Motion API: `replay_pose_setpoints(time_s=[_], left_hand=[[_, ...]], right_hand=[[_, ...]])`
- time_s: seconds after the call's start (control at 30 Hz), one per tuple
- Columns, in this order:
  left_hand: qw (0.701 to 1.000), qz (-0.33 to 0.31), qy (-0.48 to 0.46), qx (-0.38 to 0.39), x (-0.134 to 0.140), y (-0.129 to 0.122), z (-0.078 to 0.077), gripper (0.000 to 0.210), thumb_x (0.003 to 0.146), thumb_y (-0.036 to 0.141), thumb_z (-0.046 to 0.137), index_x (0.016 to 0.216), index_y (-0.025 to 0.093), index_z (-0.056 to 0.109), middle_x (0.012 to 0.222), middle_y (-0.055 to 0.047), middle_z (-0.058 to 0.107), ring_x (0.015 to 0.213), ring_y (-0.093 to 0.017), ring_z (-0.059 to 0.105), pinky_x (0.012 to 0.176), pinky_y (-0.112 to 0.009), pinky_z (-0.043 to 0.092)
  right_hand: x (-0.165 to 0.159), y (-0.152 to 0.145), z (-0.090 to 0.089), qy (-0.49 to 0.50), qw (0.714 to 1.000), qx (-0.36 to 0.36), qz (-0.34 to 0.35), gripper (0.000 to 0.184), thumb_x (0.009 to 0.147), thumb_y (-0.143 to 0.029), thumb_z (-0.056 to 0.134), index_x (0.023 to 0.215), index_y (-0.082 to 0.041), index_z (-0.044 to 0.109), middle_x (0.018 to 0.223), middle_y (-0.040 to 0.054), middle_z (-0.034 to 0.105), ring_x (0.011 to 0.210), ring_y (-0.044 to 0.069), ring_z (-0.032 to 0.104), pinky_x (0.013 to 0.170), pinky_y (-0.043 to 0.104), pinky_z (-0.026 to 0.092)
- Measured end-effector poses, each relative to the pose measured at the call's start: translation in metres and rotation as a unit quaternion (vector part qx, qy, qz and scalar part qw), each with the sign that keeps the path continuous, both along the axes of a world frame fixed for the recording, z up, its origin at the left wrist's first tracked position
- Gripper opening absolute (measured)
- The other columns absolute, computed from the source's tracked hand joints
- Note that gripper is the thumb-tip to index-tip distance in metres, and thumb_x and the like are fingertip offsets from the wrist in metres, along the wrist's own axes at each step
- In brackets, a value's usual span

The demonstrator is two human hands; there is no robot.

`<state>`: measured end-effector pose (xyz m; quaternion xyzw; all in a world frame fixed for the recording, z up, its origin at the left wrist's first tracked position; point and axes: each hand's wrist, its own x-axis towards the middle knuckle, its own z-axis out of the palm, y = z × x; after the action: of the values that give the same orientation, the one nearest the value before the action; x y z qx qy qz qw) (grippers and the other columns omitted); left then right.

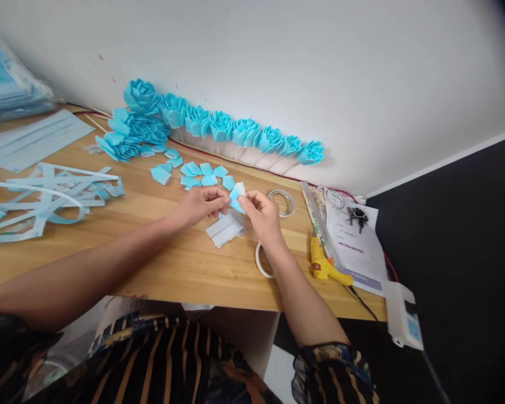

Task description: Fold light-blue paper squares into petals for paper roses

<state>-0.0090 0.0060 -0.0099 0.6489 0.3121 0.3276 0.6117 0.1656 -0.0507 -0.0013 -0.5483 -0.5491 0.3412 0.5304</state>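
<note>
Between my two hands is a small blue-and-white fabric piece (237, 196), partly folded. My left hand (204, 203) pinches its left side with thumb and fingers. On its right side, the thumb and fingers of my right hand (261, 212) are closed on it too. Below lies a pale pleated fabric piece (225, 229) on the wooden table (172, 264). Just beyond my left hand, several folded blue petals (209, 179) lie in loose rows. A roll of white tape (259, 259) is partly hidden under my right forearm, and another tape roll (287, 203) lies right of that hand.
Blue fabric flowers (221, 126) on sticks lean along the wall. Cut strips (63, 193), a flat mask sheet (37, 137) and a bagged mask stack (12, 84) occupy the left. At right are a yellow glue gun (320, 261), papers (353, 241), keys (357, 216) and a power strip (404, 314).
</note>
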Motion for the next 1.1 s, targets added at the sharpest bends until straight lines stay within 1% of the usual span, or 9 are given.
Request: replay_pose_setpoints(time_s=[0.23,0.43,0.57,0.73,0.97,1.1], left_hand=[[1.0,0.002,0.003,0.017,0.0005,0.0002,0.0025,0.024,0.082,0.037,0.064,0.075,0.014,0.062,0.066,-0.001,0.064,0.054,-0.008,0.051,0.051,-0.019,0.041],[1.0,-0.016,0.014,0.016,0.0007,0.0002,0.0043,0.033,0.085,0.044,0.06,0.072,0.014,0.063,0.064,-0.001,0.063,0.054,-0.008,0.052,0.051,-0.018,0.042],[0.999,-0.018,0.025,0.032,-0.0001,0.0007,0.0023,0.036,0.085,0.045,0.061,0.067,0.014,0.065,0.058,0.0,0.059,0.053,-0.008,0.051,0.051,-0.018,0.042],[0.999,-0.015,0.026,0.042,-0.0008,0.0022,-0.0004,0.034,0.083,0.044,0.063,0.066,0.014,0.067,0.058,-0.001,0.06,0.054,-0.009,0.052,0.051,-0.018,0.042],[0.999,-0.005,0.033,0.038,-0.001,0.0022,-0.0004,0.033,0.082,0.043,0.065,0.066,0.014,0.068,0.057,-0.001,0.06,0.053,-0.009,0.052,0.051,-0.019,0.04],[0.999,-0.003,0.04,0.036,-0.0008,0.0015,0.001,0.031,0.081,0.041,0.065,0.065,0.014,0.067,0.057,-0.001,0.061,0.053,-0.009,0.052,0.051,-0.019,0.041]], right_hand=[[0.0001,0.001,-0.0027,0.0,1.0,-0.002,0.008,0.021,0.08,-0.04,0.067,0.076,-0.019,0.061,0.068,-0.0031,0.057,0.062,0.01,0.048,0.061,0.024,0.038],[-0.0017,-0.001,-0.0002,-0.009,1.0,-0.006,0.014,0.022,0.081,-0.04,0.066,0.077,-0.019,0.061,0.068,-0.0032,0.057,0.062,0.01,0.047,0.061,0.024,0.039],[-0.0034,-0.0021,0.0006,-0.019,1.0,-0.015,0.018,0.023,0.081,-0.042,0.065,0.077,-0.02,0.061,0.068,-0.003,0.058,0.061,0.011,0.048,0.061,0.024,0.04],[-0.0037,-0.0024,0.0011,-0.019,0.999,-0.019,0.017,0.023,0.08,-0.042,0.066,0.076,-0.02,0.061,0.069,-0.0028,0.058,0.062,0.011,0.048,0.06,0.024,0.04],[-0.0028,-0.001,0.002,-0.003,0.999,-0.014,0.029,0.021,0.079,-0.04,0.068,0.082,-0.02,0.066,0.075,-0.0016,0.065,0.067,0.012,0.054,0.066,0.025,0.043],[-0.0023,-0.001,0.0006,-0.014,0.999,-0.019,0.025,0.022,0.079,-0.042,0.068,0.082,-0.02,0.067,0.075,-0.0013,0.065,0.067,0.012,0.055,0.065,0.025,0.044]])
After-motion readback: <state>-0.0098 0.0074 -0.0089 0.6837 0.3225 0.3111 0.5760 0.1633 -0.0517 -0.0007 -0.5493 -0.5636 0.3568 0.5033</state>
